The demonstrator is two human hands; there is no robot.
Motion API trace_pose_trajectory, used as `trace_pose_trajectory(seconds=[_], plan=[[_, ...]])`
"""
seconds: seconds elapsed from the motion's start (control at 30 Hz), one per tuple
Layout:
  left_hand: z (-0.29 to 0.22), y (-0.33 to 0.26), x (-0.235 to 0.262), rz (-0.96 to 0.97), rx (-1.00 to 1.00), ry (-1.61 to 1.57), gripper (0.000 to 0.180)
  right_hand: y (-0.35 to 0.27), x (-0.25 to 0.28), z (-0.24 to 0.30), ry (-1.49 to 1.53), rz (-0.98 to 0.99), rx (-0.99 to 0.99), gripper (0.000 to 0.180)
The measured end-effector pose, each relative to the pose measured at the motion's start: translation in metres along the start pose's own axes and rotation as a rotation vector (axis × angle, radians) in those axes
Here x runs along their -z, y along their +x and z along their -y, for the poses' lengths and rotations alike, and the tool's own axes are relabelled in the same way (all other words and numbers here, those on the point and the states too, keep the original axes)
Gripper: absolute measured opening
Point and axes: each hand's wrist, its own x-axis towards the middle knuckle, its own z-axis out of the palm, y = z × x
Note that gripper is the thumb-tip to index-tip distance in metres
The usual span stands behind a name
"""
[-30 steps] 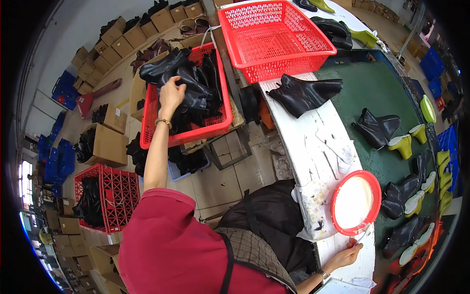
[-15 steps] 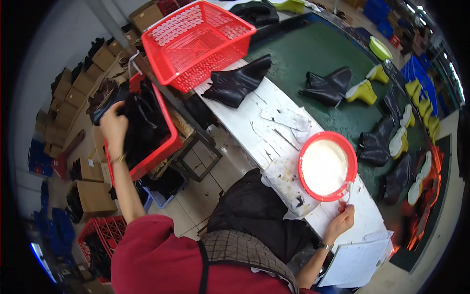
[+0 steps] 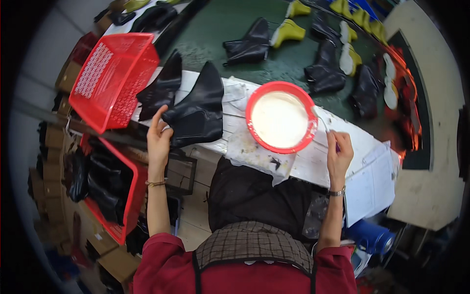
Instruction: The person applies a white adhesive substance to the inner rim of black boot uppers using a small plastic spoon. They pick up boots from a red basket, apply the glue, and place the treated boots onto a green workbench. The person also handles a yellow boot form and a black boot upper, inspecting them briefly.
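Since the earlier frame, the left hand has moved from the lower red basket, at left, to the white bench, bringing a black boot. Left hand: fingers gripping the boot's left end, boot over the bench, left of the red bowl. Right hand: fingers closed on a thin tool, tool reaching the bowl's right rim. Second boot: beside the first, farther left

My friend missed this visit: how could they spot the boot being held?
Find the long white bench, then the red bowl of white liquid on it. Left of that bowl is a black ankle boot; unlike the neighbouring boot, it is in the left hand.
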Motion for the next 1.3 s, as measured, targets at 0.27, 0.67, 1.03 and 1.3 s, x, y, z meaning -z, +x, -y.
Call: trace_pose_trajectory(seconds=[0.27,0.67,1.03,1.3], plan=[[-0.008,0.024,-0.078,0.031,-0.547,0.82,0.075,0.026,0.019,0.043,-0.458,0.177,0.256,0.012],[-0.016,0.067,-0.057,0.085,-0.331,0.373,0.079,0.006,0.024,0.063,-0.237,0.176,0.066,0.017],[-0.114,0.007,-0.071,0.896,0.268,-0.146,0.061,0.048,0.005,0.067,0.142,0.254,0.409,0.015],[-0.133,0.002,-0.077,0.901,0.088,-0.043,0.064,0.052,-0.009,0.075,0.082,0.289,0.465,0.016]])
